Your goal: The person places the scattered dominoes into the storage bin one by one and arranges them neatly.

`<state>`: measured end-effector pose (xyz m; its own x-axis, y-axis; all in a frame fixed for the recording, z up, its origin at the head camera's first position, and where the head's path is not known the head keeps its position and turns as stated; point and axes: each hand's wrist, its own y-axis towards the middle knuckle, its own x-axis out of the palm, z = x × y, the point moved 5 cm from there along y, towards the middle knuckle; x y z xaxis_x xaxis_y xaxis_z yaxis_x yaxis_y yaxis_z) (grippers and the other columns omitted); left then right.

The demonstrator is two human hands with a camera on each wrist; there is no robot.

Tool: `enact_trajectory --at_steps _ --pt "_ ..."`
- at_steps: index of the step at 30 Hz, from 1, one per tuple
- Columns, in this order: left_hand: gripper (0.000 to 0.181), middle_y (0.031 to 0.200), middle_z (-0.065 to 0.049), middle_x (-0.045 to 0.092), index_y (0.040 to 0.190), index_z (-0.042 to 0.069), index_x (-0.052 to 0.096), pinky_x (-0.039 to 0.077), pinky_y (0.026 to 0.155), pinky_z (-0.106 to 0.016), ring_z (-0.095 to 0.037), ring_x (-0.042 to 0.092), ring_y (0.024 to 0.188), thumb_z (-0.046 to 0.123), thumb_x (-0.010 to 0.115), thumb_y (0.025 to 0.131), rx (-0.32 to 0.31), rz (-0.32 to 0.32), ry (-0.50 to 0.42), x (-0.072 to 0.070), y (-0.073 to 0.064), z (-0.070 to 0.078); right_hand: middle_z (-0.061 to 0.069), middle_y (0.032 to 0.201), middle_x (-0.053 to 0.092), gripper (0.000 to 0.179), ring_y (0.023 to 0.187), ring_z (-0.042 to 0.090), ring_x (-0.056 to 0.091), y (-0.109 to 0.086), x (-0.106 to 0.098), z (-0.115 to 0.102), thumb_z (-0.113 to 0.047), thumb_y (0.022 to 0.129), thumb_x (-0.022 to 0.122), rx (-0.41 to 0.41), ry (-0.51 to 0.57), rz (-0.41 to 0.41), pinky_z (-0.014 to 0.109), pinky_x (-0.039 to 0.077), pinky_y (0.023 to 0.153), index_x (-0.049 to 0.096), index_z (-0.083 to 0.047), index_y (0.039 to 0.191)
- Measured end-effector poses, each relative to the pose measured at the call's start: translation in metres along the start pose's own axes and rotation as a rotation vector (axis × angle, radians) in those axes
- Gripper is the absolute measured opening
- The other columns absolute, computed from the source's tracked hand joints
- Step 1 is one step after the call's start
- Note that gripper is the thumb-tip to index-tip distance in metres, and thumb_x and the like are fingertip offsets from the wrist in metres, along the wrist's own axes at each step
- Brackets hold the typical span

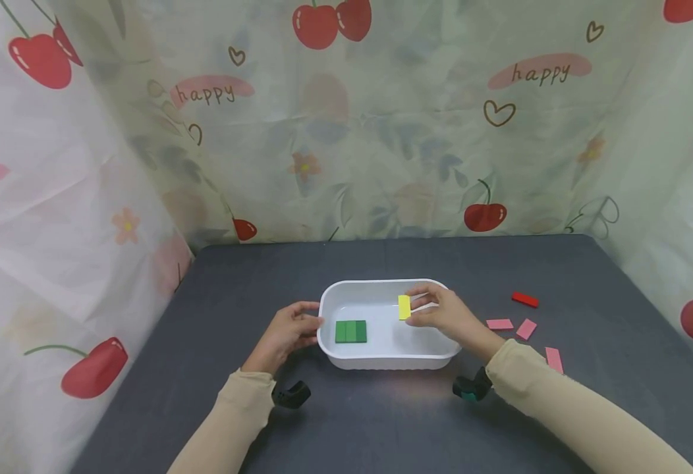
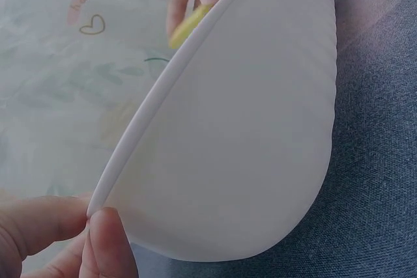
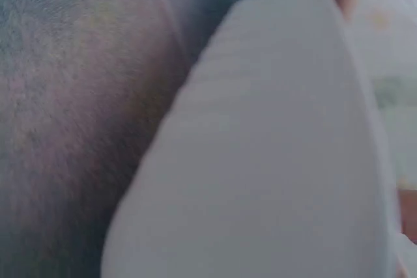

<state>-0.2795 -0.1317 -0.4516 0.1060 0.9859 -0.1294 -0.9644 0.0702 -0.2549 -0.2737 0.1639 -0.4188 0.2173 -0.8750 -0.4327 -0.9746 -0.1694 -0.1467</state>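
A white plastic tub (image 1: 389,363) with rounded corners stands on the dark table. My left hand (image 1: 284,332) pinches its left rim between thumb (image 2: 112,242) and fingers, as the left wrist view shows up close. Over the right half of the tub, my right hand (image 1: 450,319) holds a yellow block (image 1: 404,307) upright between thumb and fingertips. Green blocks (image 1: 350,332) lie side by side on the tub's floor at the left. In the right wrist view the tub's outer wall (image 3: 260,135) hides most of the right hand.
Right of the tub, partly beside the right forearm, lie a red block (image 1: 525,299) and three pink blocks (image 1: 499,324). Dark wrist devices (image 1: 292,395) hang below both wrists. A printed curtain (image 1: 346,131) encloses the table's (image 1: 263,263) back and sides.
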Motion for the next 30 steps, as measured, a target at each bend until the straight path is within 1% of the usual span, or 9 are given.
enact_trajectory --at_steps 4,6,9,13,17,20,25,30 --pt "0.044 0.100 -0.020 0.069 0.128 0.003 0.057 0.055 0.061 -0.027 -0.015 0.064 0.069 0.006 0.070 0.086 0.006 -0.002 0.000 0.000 0.001 0.000 0.014 0.103 0.066 0.049 0.094 0.022 0.061 0.008 0.016 0.000 -0.005 0.076 0.079 -0.035 -0.042 -0.023 0.028 0.048 0.071 0.059 -0.003 0.121" --pt "0.044 0.101 -0.021 0.069 0.128 0.003 0.057 0.055 0.061 -0.027 -0.015 0.064 0.069 0.006 0.069 0.086 0.007 -0.003 0.003 0.000 0.001 -0.001 0.012 0.099 0.067 0.047 0.090 0.020 0.061 0.012 0.021 0.002 -0.004 0.075 0.079 -0.028 -0.084 -0.019 0.027 0.047 0.068 0.061 -0.003 0.119" --pt "0.043 0.100 -0.020 0.069 0.127 0.003 0.057 0.055 0.061 -0.026 -0.015 0.064 0.069 0.005 0.069 0.086 0.001 -0.003 0.001 0.000 0.002 -0.001 0.011 0.094 0.068 0.045 0.085 0.019 0.061 0.016 0.027 0.004 -0.001 0.073 0.078 -0.037 -0.141 -0.005 0.027 0.046 0.067 0.062 -0.002 0.116" --pt "0.041 0.100 -0.020 0.069 0.126 0.003 0.058 0.055 0.061 -0.026 -0.015 0.064 0.069 0.004 0.068 0.086 -0.002 -0.004 0.001 0.000 0.002 -0.001 0.009 0.089 0.068 0.042 0.080 0.018 0.060 0.019 0.034 0.007 0.000 0.071 0.078 -0.011 -0.180 0.008 0.026 0.045 0.067 0.064 -0.001 0.112" --pt "0.041 0.102 -0.022 0.068 0.127 0.002 0.057 0.055 0.062 -0.026 -0.015 0.064 0.070 0.004 0.068 0.087 0.003 -0.007 0.001 0.000 0.002 -0.001 0.007 0.085 0.067 0.043 0.077 0.017 0.060 0.021 0.038 0.009 0.001 0.069 0.080 0.037 -0.196 0.009 0.025 0.045 0.068 0.065 -0.002 0.109" --pt "0.042 0.103 -0.023 0.068 0.128 0.002 0.056 0.055 0.062 -0.026 -0.015 0.064 0.071 0.005 0.068 0.088 0.003 -0.009 0.004 0.000 0.001 0.000 0.007 0.083 0.067 0.044 0.076 0.016 0.060 0.022 0.041 0.010 0.003 0.067 0.080 0.049 -0.208 0.001 0.024 0.046 0.068 0.065 -0.001 0.108" --pt "0.044 0.104 -0.024 0.067 0.129 0.002 0.055 0.055 0.061 -0.026 -0.015 0.064 0.071 0.006 0.068 0.088 0.003 -0.011 0.006 0.001 0.000 0.000 0.007 0.080 0.065 0.043 0.075 0.016 0.058 0.022 0.043 0.011 0.006 0.066 0.080 0.039 -0.215 -0.012 0.023 0.045 0.068 0.064 0.001 0.106" --pt "0.043 0.100 -0.021 0.069 0.129 0.003 0.056 0.055 0.061 -0.026 -0.014 0.064 0.070 0.007 0.069 0.087 0.004 -0.005 0.012 0.000 0.001 -0.001 0.007 0.081 0.064 0.042 0.077 0.017 0.058 0.023 0.044 0.012 0.006 0.067 0.080 0.030 -0.232 -0.017 0.024 0.046 0.069 0.064 0.001 0.105"
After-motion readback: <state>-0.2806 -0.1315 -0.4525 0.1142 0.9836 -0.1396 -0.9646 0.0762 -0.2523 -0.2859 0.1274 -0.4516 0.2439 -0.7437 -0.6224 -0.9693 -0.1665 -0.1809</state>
